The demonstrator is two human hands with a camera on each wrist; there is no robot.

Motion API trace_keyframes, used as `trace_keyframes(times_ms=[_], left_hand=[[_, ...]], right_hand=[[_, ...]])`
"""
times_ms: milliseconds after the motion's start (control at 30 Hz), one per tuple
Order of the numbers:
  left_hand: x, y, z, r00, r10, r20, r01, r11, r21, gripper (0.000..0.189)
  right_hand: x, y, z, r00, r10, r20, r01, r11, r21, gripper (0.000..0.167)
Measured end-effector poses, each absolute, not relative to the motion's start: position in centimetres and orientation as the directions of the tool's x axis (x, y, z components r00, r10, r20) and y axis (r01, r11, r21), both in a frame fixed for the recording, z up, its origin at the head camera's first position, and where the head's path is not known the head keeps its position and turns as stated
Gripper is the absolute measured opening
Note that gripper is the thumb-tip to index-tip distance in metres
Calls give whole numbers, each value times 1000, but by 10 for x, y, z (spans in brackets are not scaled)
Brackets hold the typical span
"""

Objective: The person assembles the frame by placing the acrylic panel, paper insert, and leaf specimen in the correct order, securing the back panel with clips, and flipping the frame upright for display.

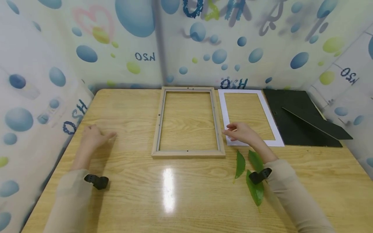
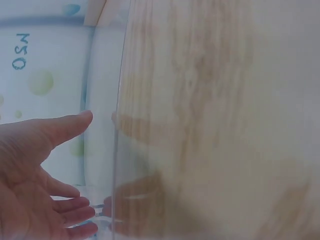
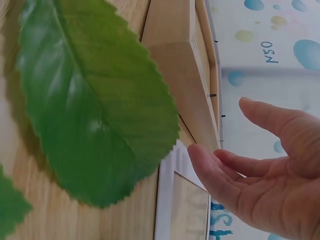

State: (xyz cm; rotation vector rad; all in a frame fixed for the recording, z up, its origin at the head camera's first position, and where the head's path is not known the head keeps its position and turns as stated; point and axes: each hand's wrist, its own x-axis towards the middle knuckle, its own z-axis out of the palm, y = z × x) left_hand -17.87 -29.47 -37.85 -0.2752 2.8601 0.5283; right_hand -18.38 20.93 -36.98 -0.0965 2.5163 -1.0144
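My left hand [image 1: 94,137] is over the left part of the table with thumb spread and nothing in its fingers. In the left wrist view, a thin straight edge [image 2: 117,100] runs beside the fingertips, and the hand is mirrored in the glossy surface. My right hand [image 1: 241,132] hovers with loosely bent fingers over the left border of a white mat [image 1: 278,142], holding nothing. Just left of it lies a light wooden picture frame [image 1: 186,154] with an empty middle. Below the right wrist are green leaves: a small one [image 1: 240,164], a larger one [image 1: 255,189] and another [image 1: 255,160] partly behind the arm.
A black backing board [image 1: 294,129] with its stand flap [image 1: 320,124] raised lies at the far right. The wooden table [image 1: 131,194] meets a patterned curtain [image 1: 189,48] along its back. Black cameras sit on both wrists.
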Motion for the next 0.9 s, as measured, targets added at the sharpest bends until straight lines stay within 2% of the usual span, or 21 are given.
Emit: trace_keyframes(times_ms=[300, 667, 900], left_hand=[[-185, -299, -374, -911, -201, -361, -323, 891, 319, 104], [-197, -306, -366, -883, -145, -447, -269, 936, 227, 101], [-204, -308, -362, -853, -190, -486, -307, 936, 173, 104]], right_hand=[[-194, 196, -375, -904, -168, -394, 200, 648, -735, 59], [-209, 192, -373, -879, -154, -451, 269, 622, -736, 59], [-217, 187, -373, -880, -139, -454, 289, 600, -746, 56]])
